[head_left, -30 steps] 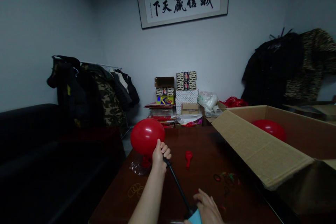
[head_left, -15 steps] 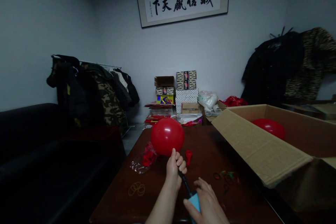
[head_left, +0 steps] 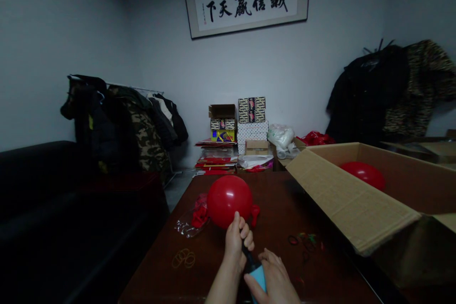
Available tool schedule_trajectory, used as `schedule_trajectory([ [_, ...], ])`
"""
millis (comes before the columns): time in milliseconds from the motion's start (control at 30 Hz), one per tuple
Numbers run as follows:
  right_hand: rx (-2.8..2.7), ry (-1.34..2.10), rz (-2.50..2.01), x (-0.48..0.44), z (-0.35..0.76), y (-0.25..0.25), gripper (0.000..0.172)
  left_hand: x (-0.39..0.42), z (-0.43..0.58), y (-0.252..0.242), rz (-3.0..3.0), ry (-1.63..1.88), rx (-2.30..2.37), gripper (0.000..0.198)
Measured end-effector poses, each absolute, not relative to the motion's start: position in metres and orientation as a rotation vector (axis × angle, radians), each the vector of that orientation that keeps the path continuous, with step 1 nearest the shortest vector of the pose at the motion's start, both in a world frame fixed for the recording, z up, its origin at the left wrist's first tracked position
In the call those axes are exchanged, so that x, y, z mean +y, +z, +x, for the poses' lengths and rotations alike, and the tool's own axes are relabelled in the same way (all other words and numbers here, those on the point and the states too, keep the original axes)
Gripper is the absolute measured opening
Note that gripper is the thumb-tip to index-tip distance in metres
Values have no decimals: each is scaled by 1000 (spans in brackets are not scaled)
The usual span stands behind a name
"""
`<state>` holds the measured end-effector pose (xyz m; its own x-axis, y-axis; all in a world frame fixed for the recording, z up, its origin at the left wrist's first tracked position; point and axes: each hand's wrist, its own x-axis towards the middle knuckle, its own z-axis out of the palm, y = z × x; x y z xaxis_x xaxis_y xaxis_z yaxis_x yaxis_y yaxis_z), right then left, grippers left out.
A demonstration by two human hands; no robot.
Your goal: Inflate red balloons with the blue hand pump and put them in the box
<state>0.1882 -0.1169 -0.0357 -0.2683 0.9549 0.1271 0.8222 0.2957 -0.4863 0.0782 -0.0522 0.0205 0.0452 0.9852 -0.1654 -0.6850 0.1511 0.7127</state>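
While the left hand [head_left: 238,237] is clenched around the black front end of a blue pump [head_left: 259,277], the inflated red balloon [head_left: 228,199] sits just beyond that fist, toward the far side of the table [head_left: 274,194]. Its round body rises directly above the curled fingers, and the raised thumb overlaps its lower edge; whether the thumb presses on the rubber I cannot tell. The balloon's neck is hidden inside the fist, in line with the pump's tip. A short black length of the pump shows below the left hand before the light-blue barrel begins. The right hand [head_left: 278,278] is wrapped around this barrel, thumb on its near left side and fingers along the right, so the two hands are close together.

Just right of the balloon, and partly behind it, lies a flat red balloon [head_left: 255,216]. To the left is a clear plastic bag [head_left: 187,229] with red contents at its edge. Pale rubber bands [head_left: 184,258] lie nearer on the left, and a dark ring [head_left: 293,240] lies on the right. Farther right, an open cardboard box [head_left: 351,204] holds another inflated red balloon [head_left: 364,174], well apart from the hands.
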Motion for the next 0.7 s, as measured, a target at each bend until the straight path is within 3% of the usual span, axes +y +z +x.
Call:
schedule_trajectory([
  [700,-2116,404,-1690,-135,182,-33,57,-6,21,67,509,1489,619,48],
])
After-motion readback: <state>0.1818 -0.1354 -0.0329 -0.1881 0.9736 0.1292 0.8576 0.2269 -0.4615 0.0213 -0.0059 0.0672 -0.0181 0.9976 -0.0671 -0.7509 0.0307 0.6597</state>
